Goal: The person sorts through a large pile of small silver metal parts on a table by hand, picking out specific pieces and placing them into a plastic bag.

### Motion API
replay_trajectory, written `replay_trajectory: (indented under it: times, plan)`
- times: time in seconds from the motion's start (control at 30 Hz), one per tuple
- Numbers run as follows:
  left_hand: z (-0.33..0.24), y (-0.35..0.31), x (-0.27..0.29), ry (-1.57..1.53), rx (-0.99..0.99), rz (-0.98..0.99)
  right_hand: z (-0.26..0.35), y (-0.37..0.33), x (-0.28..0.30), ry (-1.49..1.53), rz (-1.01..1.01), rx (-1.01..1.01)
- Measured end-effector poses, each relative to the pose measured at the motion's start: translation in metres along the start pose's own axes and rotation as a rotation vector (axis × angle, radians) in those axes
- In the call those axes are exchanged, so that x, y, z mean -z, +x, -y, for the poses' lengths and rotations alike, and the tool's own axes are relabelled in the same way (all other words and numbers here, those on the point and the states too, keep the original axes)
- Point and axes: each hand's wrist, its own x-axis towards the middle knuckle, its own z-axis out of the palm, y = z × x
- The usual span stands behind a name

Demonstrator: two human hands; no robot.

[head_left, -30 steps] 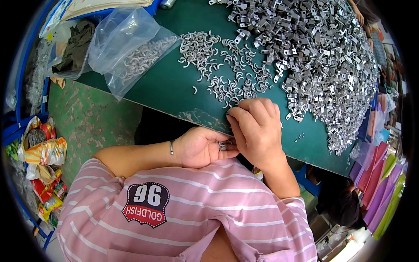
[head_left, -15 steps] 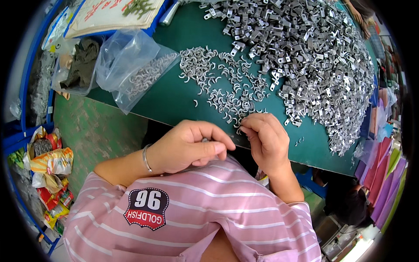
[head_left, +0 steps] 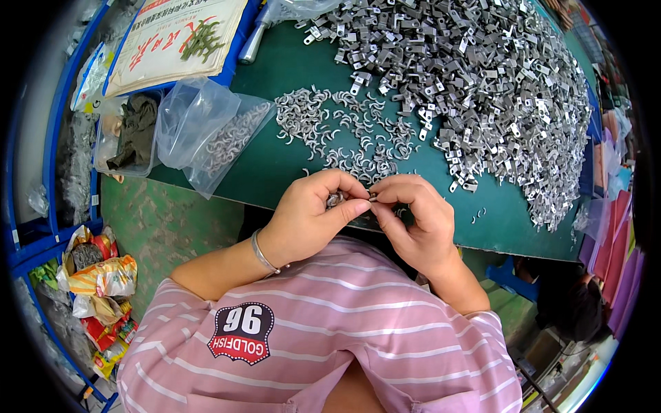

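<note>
Over the table's front edge, my two hands meet at their fingertips. My left hand (head_left: 303, 217) is curled closed around several small grey metal pieces (head_left: 335, 199), which show in the hollow behind its fingers. My right hand (head_left: 423, 213) pinches a tiny metal piece (head_left: 372, 197) between thumb and forefinger, touching the left fingertips; its exact shape is too small to make out. Just beyond the hands lies a loose spread of crescent-shaped metal pieces (head_left: 303, 117). A large heap of bent metal tabs with holes (head_left: 496, 103) covers the table's far right.
A clear plastic bag (head_left: 237, 138) of crescents lies left of the spread. Behind it are a clear tub with dark cloth (head_left: 138, 134) and a blue tray (head_left: 237, 48) holding printed paper. Packets (head_left: 103, 279) sit on a blue rack at left. Another person's hand (head_left: 559, 12) shows at far right.
My right hand has come away from the crescents toward me and left, its fingertips now against my left hand's. My left hand has lifted slightly and turned, showing the pieces it holds.
</note>
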Motion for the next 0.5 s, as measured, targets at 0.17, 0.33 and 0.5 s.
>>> replay_trajectory:
  times: [0.17, 0.33, 0.5]
  plan:
    - [0.003, 0.001, 0.001, -0.056, 0.031, 0.025, -0.002, -0.006, -0.006, 0.083, -0.032, -0.079]
    - [-0.002, 0.002, 0.001, -0.252, 0.159, 0.038, 0.002, -0.009, -0.007, 0.116, -0.055, -0.145]
    - [0.005, -0.002, 0.008, -0.738, 0.218, 0.043, -0.002, 0.006, 0.009, -0.182, 0.083, 0.053]
